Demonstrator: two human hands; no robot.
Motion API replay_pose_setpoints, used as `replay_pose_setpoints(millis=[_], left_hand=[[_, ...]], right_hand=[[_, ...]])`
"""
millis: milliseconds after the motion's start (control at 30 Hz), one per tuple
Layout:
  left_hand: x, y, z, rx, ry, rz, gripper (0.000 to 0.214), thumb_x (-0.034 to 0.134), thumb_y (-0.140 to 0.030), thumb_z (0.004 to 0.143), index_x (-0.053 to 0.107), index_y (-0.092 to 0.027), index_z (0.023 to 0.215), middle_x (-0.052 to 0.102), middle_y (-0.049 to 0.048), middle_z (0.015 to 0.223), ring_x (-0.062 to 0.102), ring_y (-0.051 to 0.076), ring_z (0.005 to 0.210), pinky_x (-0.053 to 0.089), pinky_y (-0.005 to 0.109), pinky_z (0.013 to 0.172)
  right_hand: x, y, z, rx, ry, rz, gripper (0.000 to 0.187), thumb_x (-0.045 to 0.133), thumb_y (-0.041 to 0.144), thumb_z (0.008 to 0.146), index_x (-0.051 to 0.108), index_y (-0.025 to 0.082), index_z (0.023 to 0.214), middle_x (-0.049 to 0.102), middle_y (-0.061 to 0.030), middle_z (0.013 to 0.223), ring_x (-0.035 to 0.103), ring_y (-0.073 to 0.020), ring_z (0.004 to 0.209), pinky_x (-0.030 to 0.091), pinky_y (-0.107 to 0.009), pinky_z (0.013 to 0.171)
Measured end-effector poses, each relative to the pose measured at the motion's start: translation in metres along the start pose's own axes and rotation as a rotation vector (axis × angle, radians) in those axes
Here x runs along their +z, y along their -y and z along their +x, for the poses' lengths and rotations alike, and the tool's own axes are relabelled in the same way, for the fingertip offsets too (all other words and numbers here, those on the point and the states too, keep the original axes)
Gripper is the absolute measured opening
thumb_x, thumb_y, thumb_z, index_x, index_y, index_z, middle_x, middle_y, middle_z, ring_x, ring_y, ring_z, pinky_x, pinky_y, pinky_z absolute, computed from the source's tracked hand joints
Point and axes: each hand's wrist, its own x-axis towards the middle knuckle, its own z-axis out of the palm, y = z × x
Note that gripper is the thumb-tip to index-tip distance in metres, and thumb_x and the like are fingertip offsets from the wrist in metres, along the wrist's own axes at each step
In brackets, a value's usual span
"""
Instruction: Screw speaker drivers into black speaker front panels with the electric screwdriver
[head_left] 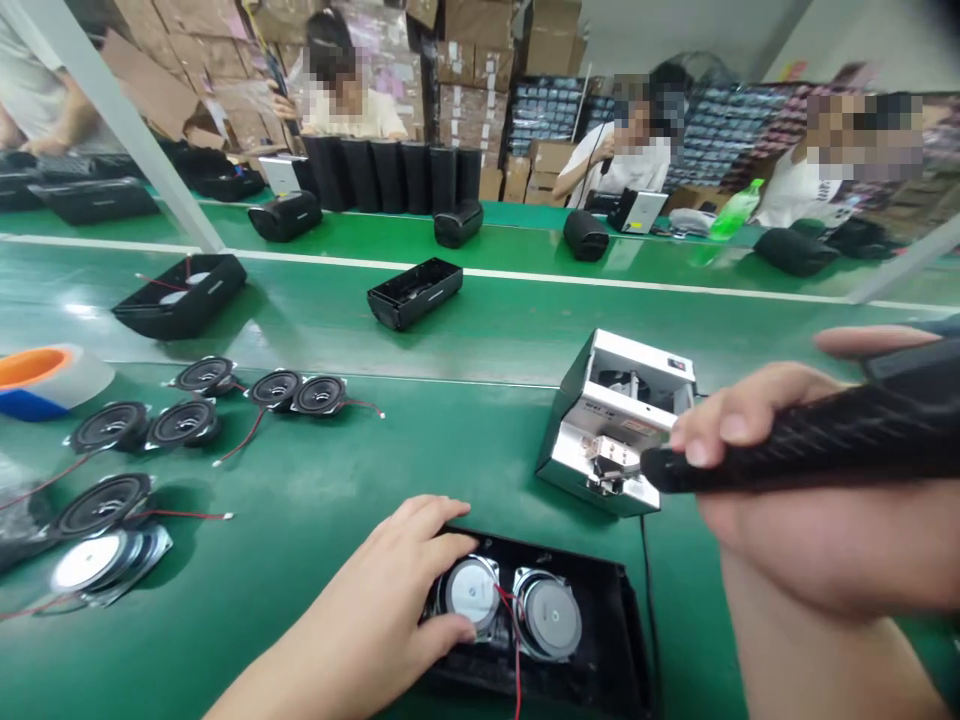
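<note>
The left hand [390, 600] rests, fingers spread, on the left speaker driver [471, 592] inside the black housing [600, 650] at the near table edge. The right hand [787, 470] grips a black electric screwdriver [810, 445], tip at the metal screw feeder [592, 400]; its label is illegible.

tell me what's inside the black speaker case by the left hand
Two round speaker drivers sit side by side in the black case, with a red wire between them. The left hand covers the case's left end.
</note>
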Motion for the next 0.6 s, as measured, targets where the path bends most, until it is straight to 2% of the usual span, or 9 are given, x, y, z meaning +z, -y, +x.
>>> replay_pose_setpoints(millis=[100, 167, 333, 500, 600], left_hand=[[0.001, 0.002, 0.002, -0.014, 0.000, -0.018, 0.055, 0.085, -0.018, 0.083, 0.075, -0.034, 0.134, 0.055, 0.0064, 0.166, 0.049, 0.038, 0.156, 0.048, 0.064, 0.126], [0.002, 0.004, 0.002, -0.019, -0.010, -0.022, 0.054, 0.084, -0.018, 0.083, 0.075, -0.034, 0.134, 0.056, 0.0064, 0.166, 0.049, 0.039, 0.156, 0.048, 0.065, 0.126], [0.005, 0.006, 0.001, -0.024, -0.022, -0.020, 0.051, 0.084, -0.019, 0.084, 0.077, -0.037, 0.131, 0.056, 0.0049, 0.166, 0.051, 0.039, 0.154, 0.049, 0.065, 0.125], [0.002, 0.004, 0.004, -0.004, -0.030, -0.025, 0.048, 0.084, -0.019, 0.083, 0.079, -0.034, 0.129, 0.058, 0.0073, 0.164, 0.053, 0.040, 0.152, 0.050, 0.064, 0.124], [0.001, 0.002, 0.003, 0.006, -0.019, -0.038, 0.047, 0.085, -0.020, 0.083, 0.079, -0.032, 0.128, 0.058, 0.0089, 0.163, 0.053, 0.041, 0.151, 0.050, 0.066, 0.123]], right_hand=[[-0.009, -0.012, 0.012, -0.012, -0.101, -0.059, 0.072, 0.072, 0.094, 0.079, 0.067, 0.027, 0.106, 0.064, 0.0020, 0.063, 0.056, -0.0215, 0.048, 0.045, -0.034, 0.040], [-0.005, -0.021, 0.011, 0.002, -0.101, -0.098, 0.076, 0.064, 0.099, 0.080, 0.064, 0.027, 0.103, 0.063, 0.0027, 0.061, 0.055, -0.0212, 0.046, 0.043, -0.034, 0.039], [0.005, -0.030, 0.006, 0.043, -0.115, -0.098, 0.074, 0.065, 0.097, 0.082, 0.063, 0.026, 0.105, 0.062, 0.0035, 0.063, 0.055, -0.0213, 0.047, 0.043, -0.035, 0.041], [0.000, -0.033, 0.009, 0.039, -0.113, -0.105, 0.073, 0.063, 0.097, 0.083, 0.063, 0.026, 0.103, 0.061, 0.0031, 0.062, 0.055, -0.0214, 0.045, 0.041, -0.036, 0.039], [-0.005, -0.036, 0.010, 0.036, -0.058, -0.093, 0.071, 0.068, 0.095, 0.082, 0.065, 0.027, 0.104, 0.063, 0.0021, 0.062, 0.056, -0.0228, 0.044, 0.041, -0.037, 0.037]])
